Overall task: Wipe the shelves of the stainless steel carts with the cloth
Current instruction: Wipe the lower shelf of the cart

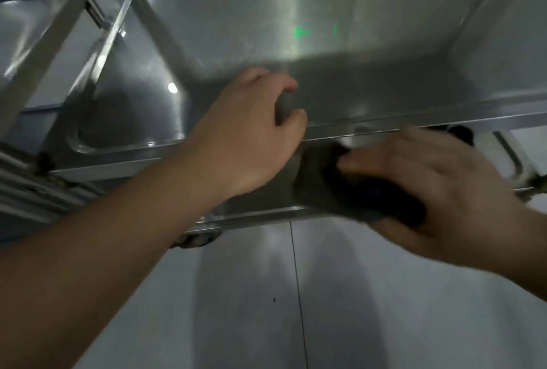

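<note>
Nearest the camera, the pale tiled floor (296,294) is seen, crossed by a thin dark joint line. Above it, the right hand (438,200) is blurred by motion; its fingers are curled round a dark, bunched cloth (364,188), which is held at the front edge of the lower shelf (266,191) of the stainless steel cart (384,120). Whether the cloth is pressed flat against the metal cannot be told through the blur.

The left hand (251,134) is laid over the front rim of the upper shelf (266,37), with thumb and fingers closed on that rim, apparently to steady the cart.

A likely fault from here is that the castor wheel (195,240) lets the cart roll away under the wiping push if the left grip loosens. Corners may also be missed, since a cloth bunched this tightly offers little flat face, and knuckles could be struck on the rim overhead.

Farther off, the upper shelf is seen as a shallow brushed-steel tray with rounded corners, faintly streaked and bright with reflected lamps. A second steel cart (26,31) stands just beside it on the left.
</note>
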Demonstrator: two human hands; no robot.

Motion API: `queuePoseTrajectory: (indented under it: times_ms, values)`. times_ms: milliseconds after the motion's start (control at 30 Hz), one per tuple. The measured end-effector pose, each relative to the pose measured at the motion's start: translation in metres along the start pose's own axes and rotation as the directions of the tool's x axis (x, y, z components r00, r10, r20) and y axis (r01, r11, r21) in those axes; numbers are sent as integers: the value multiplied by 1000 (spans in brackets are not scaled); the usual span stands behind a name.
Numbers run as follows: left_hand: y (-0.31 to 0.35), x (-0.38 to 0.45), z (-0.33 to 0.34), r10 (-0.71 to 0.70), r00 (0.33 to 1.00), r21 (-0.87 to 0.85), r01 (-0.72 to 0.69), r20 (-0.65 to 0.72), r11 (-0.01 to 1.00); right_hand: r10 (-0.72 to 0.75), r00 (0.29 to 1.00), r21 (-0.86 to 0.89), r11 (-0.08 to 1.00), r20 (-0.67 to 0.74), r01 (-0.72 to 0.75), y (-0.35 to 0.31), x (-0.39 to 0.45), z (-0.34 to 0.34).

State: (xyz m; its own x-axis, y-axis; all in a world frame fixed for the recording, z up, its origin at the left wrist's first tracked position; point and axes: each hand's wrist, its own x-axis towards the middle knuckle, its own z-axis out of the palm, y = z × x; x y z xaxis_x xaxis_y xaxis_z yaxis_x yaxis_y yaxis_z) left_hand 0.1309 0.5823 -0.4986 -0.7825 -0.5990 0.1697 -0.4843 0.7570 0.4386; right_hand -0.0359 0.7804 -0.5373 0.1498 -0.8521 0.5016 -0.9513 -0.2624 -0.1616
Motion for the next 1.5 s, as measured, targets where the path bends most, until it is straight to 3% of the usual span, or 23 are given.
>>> queuePoseTrajectory:
  times_ms: [67, 133, 233, 333, 500, 567, 667, 733, 867, 967, 1033, 1100, 1200, 1300, 1367, 1500]
  values:
    - [-12, -24, -13, 54, 998, -60, -56, -35, 997, -76, 992, 56, 996, 105, 71, -15, -9, 19]
    - [-27, -50, -25, 135, 987, -90, -142, -85, 986, -61, 977, 113, 993, 203, 38, -21, -18, 45]
    - [-58, -86, -36, 272, 954, -21, -276, -126, 961, 103, 920, 162, 971, 379, -176, -20, -25, 91]
    - [-97, -117, -31, 291, 955, -10, -292, -65, 956, 249, 842, 131, 928, 479, -349, -17, -26, 139]
    - [-156, -153, 10, 169, 977, 28, -174, 130, 984, 328, 793, 156, 873, 513, -462, -15, 1, 198]
    - [-178, -161, 29, 101, 966, 68, -121, 238, 990, 391, 793, 134, 855, 467, -501, -17, 16, 216]
    - [-216, -170, 56, -5, 902, 178, -80, 432, 981, 468, 801, 192, 805, 374, -561, -22, 37, 240]
    - [-244, -177, 68, -124, 850, 205, 20, 512, 979, 472, 805, 197, 804, 360, -560, -24, 50, 252]
    - [-289, -185, 84, -286, 807, 202, 210, 517, 957, 488, 792, 161, 805, 368, -571, -28, 78, 282]
    - [-313, -185, 88, -431, 735, 266, 339, 524, 902, 494, 801, 178, 802, 339, -570, -37, 99, 305]
    - [-321, -184, 85, -531, 718, 174, 513, 451, 841, 468, 828, 145, 837, 309, -527, -47, 112, 322]
    - [-320, -180, 82, -580, 756, -77, 626, 305, 776, 472, 830, 111, 846, 297, -521, -61, 125, 339]
    - [-309, -172, 86, -531, 846, -351, 511, 47, 785, 476, 829, 113, 844, 294, -524, -87, 140, 366]
    - [-299, -159, 89, -459, 880, -469, 357, -121, 808, 382, 800, 224, 823, 462, -522, -103, 146, 390]
    - [-292, -149, 93, -473, 871, -614, 303, -131, 729, 319, 768, 265, 808, 555, -527, -103, 145, 398]
    - [-279, -137, 100, -553, 829, -834, 243, -87, 495, 228, 799, 180, 906, 556, -384, -95, 129, 393]
